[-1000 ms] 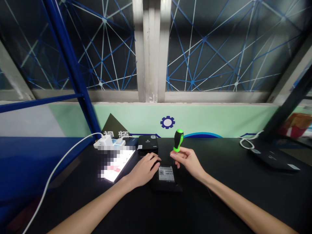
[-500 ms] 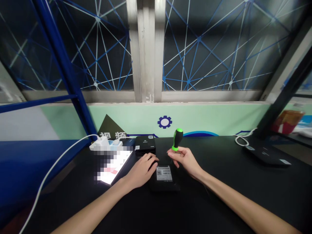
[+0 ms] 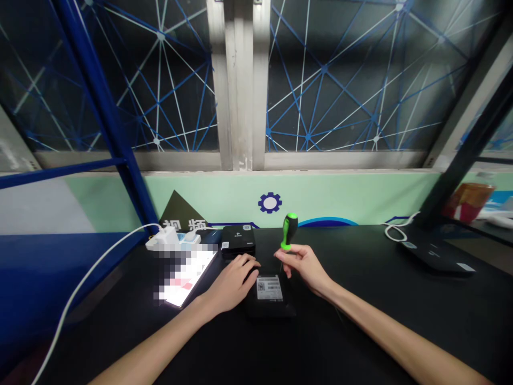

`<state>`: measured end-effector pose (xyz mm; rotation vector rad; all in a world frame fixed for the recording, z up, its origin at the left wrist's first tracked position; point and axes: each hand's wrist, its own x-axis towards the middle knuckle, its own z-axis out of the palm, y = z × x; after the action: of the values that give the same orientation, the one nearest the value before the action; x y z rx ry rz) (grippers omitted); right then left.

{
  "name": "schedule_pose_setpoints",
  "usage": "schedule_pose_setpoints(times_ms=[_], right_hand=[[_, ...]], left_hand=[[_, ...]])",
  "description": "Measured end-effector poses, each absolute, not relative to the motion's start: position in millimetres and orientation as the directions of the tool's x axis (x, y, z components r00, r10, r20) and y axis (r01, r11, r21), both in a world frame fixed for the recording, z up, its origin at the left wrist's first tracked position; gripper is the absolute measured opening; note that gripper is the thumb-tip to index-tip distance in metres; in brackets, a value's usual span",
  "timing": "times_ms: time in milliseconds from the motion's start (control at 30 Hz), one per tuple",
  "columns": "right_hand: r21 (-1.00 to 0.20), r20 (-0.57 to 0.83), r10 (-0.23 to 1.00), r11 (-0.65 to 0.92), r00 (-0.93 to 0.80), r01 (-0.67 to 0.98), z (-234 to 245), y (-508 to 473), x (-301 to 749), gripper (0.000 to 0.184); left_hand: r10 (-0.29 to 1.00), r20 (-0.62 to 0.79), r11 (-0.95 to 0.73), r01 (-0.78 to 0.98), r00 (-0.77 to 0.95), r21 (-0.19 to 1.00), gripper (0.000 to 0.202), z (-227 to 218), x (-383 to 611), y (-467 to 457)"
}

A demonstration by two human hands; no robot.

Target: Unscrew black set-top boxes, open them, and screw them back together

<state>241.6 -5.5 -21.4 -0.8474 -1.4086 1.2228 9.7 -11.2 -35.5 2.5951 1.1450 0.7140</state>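
The green stripe on our screwdriver (image 3: pixel 290 230) has come round to the handle's left side; half a second ago we saw mostly black there. Our right hand (image 3: pixel 308 268) holds it in a narrow grip near the far right corner of the black box (image 3: pixel 273 309), which lies label up between our hands, well short of the table's far edge. Our left hand (image 3: pixel 236 280) stays at the box's left side, grip loose, fingers slightly apart.

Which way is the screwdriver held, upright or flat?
Roughly upright, leaning slightly: the screwdriver has its handle pointing up above the right hand.
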Motion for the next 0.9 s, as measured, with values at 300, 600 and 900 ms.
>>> schedule_pose_setpoints(times_ms=[300,600,900], right_hand=[[-0.965,0.253,0.941,0.227,-0.227,-0.135,-20.4,-4.4,242.9,0.033],[-0.966,0.258,0.943,0.256,-0.212,-0.038,-15.4,-7.8,241.6,0.035],[-0.956,0.290,0.922,0.266,-0.257,-0.124,-14.4,-5.3,243.5,0.034]], left_hand=[[0.731,0.355,-0.682,0.630,0.583,0.372,0.032,-35.0,10.1,-11.4],[0.740,0.351,-0.673,0.636,0.573,0.379,0.034,-35.3,9.9,-12.4],[0.739,0.334,-0.674,0.644,0.586,0.362,0.035,-33.5,10.5,-12.7]])
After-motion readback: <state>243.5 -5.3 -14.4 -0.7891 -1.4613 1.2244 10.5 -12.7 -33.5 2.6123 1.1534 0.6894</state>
